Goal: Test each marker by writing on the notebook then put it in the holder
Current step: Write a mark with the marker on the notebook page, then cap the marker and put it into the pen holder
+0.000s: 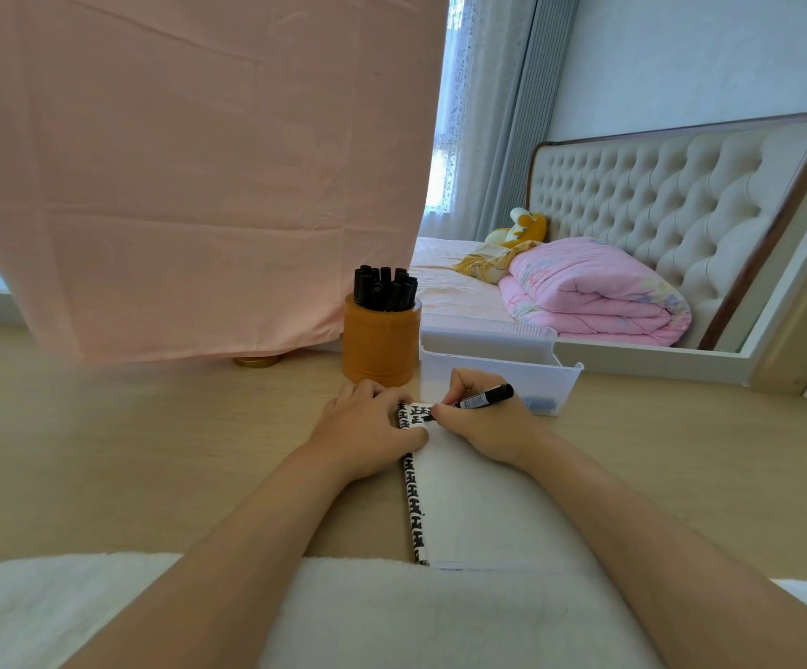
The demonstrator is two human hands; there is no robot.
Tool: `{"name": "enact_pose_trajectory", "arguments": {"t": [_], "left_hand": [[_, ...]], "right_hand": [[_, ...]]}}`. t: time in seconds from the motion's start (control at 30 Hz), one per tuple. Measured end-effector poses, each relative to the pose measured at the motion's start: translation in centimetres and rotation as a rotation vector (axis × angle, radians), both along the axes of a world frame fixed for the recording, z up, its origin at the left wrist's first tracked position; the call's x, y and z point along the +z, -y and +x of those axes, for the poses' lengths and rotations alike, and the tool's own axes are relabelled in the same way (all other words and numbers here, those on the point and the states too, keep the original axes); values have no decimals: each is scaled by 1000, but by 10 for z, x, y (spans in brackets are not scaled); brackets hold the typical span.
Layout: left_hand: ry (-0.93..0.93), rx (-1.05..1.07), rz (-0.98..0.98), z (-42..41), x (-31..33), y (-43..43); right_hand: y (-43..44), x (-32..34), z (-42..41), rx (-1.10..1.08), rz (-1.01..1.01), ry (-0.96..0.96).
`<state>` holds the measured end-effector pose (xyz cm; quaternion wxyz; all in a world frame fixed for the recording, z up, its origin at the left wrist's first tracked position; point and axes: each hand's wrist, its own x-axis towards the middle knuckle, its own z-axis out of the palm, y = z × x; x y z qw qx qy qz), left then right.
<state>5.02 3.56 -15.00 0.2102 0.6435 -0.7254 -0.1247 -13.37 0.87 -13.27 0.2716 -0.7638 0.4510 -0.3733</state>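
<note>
A white notebook lies on the wooden desk, with black marks down its left margin and at its top. My right hand grips a black marker, its tip on the top of the page. My left hand rests on the notebook's top left corner, fingers bent over the page. Just behind my left hand stands an orange round holder with several black markers upright in it.
A clear plastic bin sits behind my right hand, next to the holder. A pink cloth hangs at the back of the desk. A mirror on the right shows a bed. White fabric covers the near edge.
</note>
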Motion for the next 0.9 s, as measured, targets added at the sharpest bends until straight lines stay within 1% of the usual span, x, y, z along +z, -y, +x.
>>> {"name": "enact_pose_trajectory", "arguments": {"t": [0.1, 0.23, 0.33, 0.47, 0.57, 0.83, 0.9], "left_hand": [[5, 4, -3, 0, 0, 1], [5, 1, -1, 1, 0, 2], [10, 5, 3, 1, -1, 2], [12, 3, 1, 1, -1, 2], [10, 0, -3, 1, -1, 2], [8, 0, 2, 2, -2, 3], [14, 3, 0, 1, -1, 2]], "right_hand": [[1, 0, 0, -18, 18, 41], [0, 0, 2, -23, 10, 5], [0, 0, 1, -30, 9, 26], [0, 0, 1, 4, 2, 1], [-1, 1, 0, 34, 12, 22], [-2, 2, 2, 3, 24, 4], [-2, 3, 1, -19, 39, 38]]}}
